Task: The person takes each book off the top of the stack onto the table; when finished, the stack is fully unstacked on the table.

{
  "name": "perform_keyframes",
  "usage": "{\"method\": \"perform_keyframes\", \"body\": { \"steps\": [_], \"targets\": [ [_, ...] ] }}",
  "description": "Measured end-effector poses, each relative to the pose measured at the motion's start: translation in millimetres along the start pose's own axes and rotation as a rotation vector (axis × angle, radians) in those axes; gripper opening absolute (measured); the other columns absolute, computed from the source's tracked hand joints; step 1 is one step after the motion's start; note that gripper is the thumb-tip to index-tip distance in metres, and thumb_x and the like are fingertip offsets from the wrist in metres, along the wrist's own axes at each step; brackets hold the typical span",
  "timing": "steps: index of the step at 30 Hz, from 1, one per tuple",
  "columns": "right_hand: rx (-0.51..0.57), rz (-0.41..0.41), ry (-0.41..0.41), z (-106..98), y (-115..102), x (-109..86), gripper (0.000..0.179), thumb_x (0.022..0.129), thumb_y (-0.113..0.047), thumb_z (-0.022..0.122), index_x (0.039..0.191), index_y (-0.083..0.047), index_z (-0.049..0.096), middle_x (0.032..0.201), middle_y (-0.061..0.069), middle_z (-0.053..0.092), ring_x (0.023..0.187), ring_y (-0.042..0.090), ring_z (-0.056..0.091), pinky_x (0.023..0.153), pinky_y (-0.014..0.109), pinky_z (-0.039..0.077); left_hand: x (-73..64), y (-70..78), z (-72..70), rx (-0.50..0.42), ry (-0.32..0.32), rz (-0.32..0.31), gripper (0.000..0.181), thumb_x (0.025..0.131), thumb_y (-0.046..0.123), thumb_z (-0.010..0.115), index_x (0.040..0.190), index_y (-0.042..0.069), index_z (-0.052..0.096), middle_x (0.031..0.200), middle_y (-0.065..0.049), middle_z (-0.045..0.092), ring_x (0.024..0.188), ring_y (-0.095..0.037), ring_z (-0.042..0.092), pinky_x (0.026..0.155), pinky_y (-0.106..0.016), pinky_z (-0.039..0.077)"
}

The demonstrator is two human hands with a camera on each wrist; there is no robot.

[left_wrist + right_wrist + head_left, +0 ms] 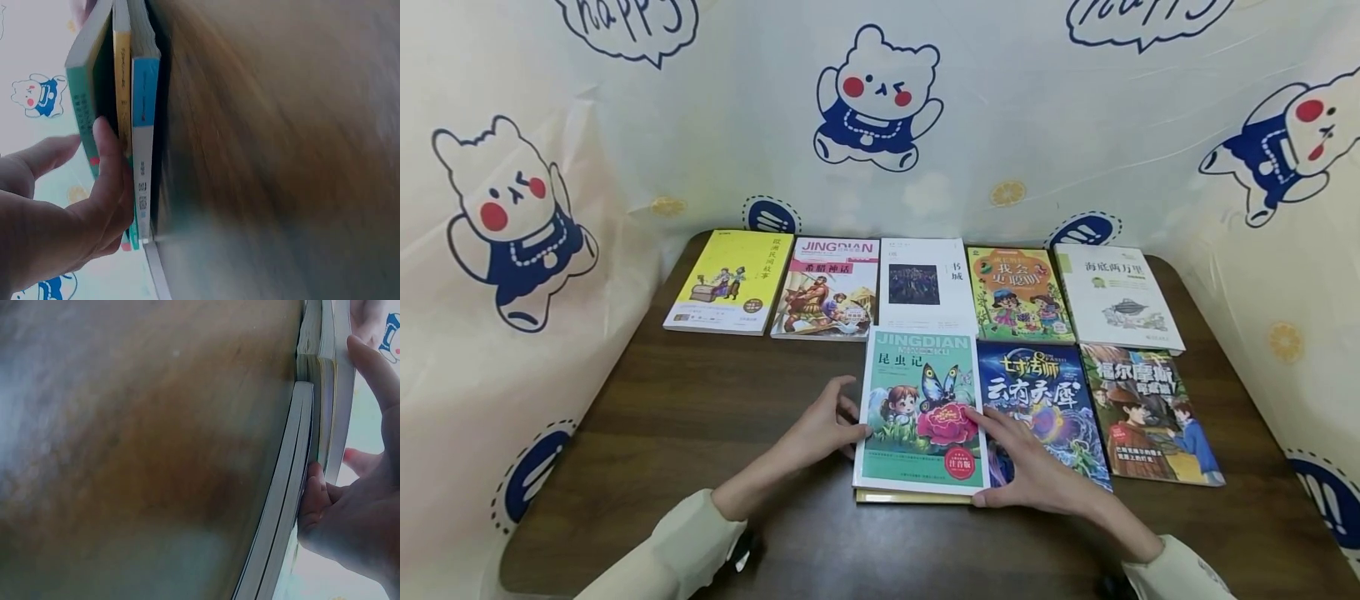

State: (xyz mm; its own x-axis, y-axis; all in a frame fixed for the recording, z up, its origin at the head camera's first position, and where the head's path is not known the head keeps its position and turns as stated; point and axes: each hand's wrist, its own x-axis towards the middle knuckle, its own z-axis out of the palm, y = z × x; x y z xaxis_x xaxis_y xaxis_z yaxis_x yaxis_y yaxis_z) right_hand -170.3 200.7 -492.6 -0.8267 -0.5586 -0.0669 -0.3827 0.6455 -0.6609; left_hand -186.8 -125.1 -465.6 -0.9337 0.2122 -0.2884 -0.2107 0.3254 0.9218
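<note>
A green storybook (917,450) with a girl and a butterfly on its cover lies at the top of a small stack near the table's middle. Beneath it show a yellow-spined book (123,81) and a book with a blue and white spine (144,94). My left hand (827,421) pinches the green book at its spine, thumb on the outside and fingers reaching under it. At the opposite edge, my right hand (1033,467) holds it, fingertips on the cover and thumb at the near corner. The left wrist view shows the green book tilted up from the stack.
A yellow book (730,283), a red-and-white book (827,292), two white books and an orange book (1021,296) form the back row. Right of the stack lie a blue book (1052,408) and a detective-style book (1153,408). A printed curtain (737,125) surrounds the table.
</note>
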Motion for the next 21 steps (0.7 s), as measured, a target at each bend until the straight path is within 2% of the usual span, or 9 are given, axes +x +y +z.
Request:
{"method": "perform_keyframes", "body": {
  "steps": [2,5,7,12,14,21],
  "targets": [
    [-0.004,0.001,0.001,0.1,0.2,0.0,0.104,0.069,-0.060,0.077,0.154,-0.030,0.023,0.153,0.021,0.024,0.132,0.053,0.027,0.088,0.073,0.035,0.4,1.1,2.2,-0.026,0.007,-0.014,0.083,0.081,0.001,0.073,0.147,-0.001,0.024,0.101,-0.016,0.056,0.069,-0.021,0.061,0.055,-0.039,0.056],
    [-0.008,0.001,0.002,0.4,0.4,-0.1,0.104,0.069,-0.061,0.077,0.154,-0.030,0.023,0.153,0.022,0.025,0.132,0.054,0.027,0.088,0.073,0.035,1.6,1.0,5.2,-0.083,-0.016,-0.028,0.086,0.081,0.001,0.073,0.149,0.000,0.022,0.104,-0.018,0.056,0.069,-0.022,0.063,0.055,-0.040,0.056],
    [-0.006,0.000,-0.002,0.6,0.4,-0.2,0.104,0.069,-0.060,0.077,0.154,-0.030,0.023,0.153,0.022,0.025,0.132,0.054,0.027,0.088,0.073,0.035,2.0,0.0,6.6,-0.133,-0.047,-0.036,0.087,0.081,0.002,0.073,0.150,0.001,0.019,0.107,-0.019,0.055,0.069,-0.024,0.065,0.055,-0.041,0.056],
    [0.002,0.001,-0.005,0.5,-0.1,-0.5,0.106,0.068,-0.059,0.078,0.154,-0.031,0.023,0.153,0.023,0.024,0.132,0.054,0.027,0.088,0.074,0.034,2.4,-3.8,8.2,-0.314,-0.151,-0.069,0.091,0.084,0.001,0.070,0.151,0.006,0.010,0.127,-0.022,0.053,0.076,-0.032,0.069,0.059,-0.045,0.057],
    [0.002,0.000,-0.002,0.2,-0.4,-0.2,0.107,0.068,-0.060,0.079,0.154,-0.031,0.023,0.153,0.023,0.024,0.133,0.053,0.026,0.089,0.074,0.033,2.6,-4.5,8.3,-0.359,-0.178,-0.077,0.091,0.084,0.001,0.069,0.152,0.010,0.008,0.134,-0.022,0.051,0.079,-0.034,0.069,0.060,-0.046,0.057],
    [0.014,-0.002,-0.033,-2.8,-0.2,0.0,0.109,0.067,-0.060,0.079,0.154,-0.033,0.020,0.155,0.021,0.021,0.136,0.050,0.023,0.092,0.075,0.030,1.0,-3.9,7.5,-0.369,-0.160,-0.046,0.090,0.086,-0.001,0.068,0.152,0.017,0.010,0.141,-0.022,0.044,0.078,-0.034,0.069,0.056,-0.047,0.056]
  ]
}}
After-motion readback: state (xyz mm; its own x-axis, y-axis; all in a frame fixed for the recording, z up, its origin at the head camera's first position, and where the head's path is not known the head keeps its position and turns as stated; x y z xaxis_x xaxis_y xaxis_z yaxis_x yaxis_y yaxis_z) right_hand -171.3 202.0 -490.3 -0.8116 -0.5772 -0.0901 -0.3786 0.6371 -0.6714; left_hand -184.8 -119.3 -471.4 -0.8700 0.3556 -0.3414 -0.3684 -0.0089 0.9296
